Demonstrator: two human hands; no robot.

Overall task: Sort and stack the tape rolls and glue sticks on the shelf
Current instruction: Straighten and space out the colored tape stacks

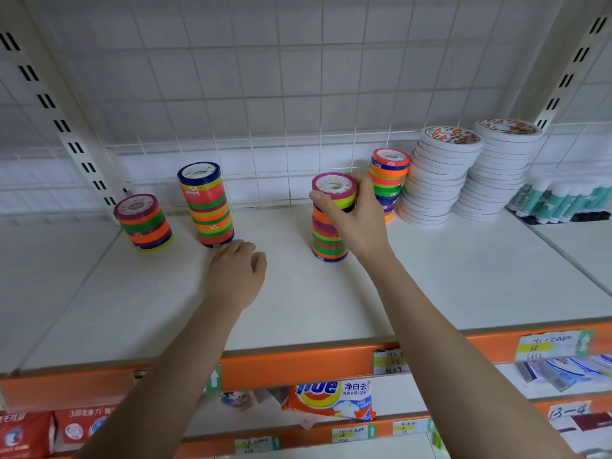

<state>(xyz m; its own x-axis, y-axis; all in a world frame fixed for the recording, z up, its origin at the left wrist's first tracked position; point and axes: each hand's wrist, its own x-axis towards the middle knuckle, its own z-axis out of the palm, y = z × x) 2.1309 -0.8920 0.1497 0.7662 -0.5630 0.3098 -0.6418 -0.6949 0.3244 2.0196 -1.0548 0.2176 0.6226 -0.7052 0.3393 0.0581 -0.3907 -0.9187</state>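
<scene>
Your left hand lies knuckles up, fingers loosely curled, holding nothing; forearm extended forward from lower left. Your right hand is raised higher, thumb to the left, fingers curled in a grip. Right forearm runs diagonally from lower right.

Light bright, even, diffuse; my arms throw only faint soft shadows on the white shelf. No glare. Wide-angle bowing bends the uprights at 10 and 2 o'clock. Glue sticks at 3 o'clock smeared, soft.
</scene>
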